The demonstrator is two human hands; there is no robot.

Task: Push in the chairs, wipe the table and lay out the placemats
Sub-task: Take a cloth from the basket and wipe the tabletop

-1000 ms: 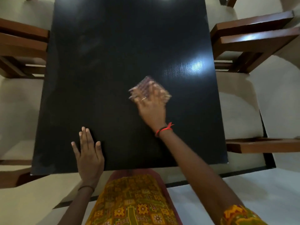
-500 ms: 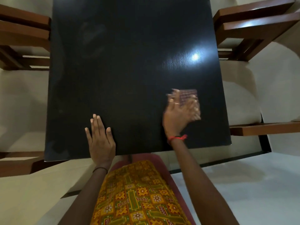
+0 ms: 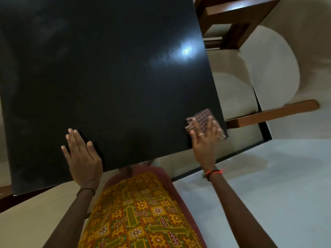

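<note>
A black table (image 3: 111, 77) fills most of the head view. My right hand (image 3: 204, 142) lies flat with straight fingers on a folded checked cloth (image 3: 204, 119), pressing it onto the table's near right corner. My left hand (image 3: 82, 156) rests flat on the table's near edge, fingers straight and together. Two wooden chairs stand to the right: one chair (image 3: 231, 20) at the far right and a nearer chair (image 3: 272, 111) beside the corner. No placemats are in view.
A pale floor (image 3: 268, 185) runs along the right side and the near side of the table. My patterned orange garment (image 3: 139, 212) hangs just below the table's near edge. A bright light reflection (image 3: 186, 49) sits on the table's right part.
My right hand has slid the cloth from the table's middle right and toward me to the near right corner. The view has swung right. My left hand stays flat on the near edge.
</note>
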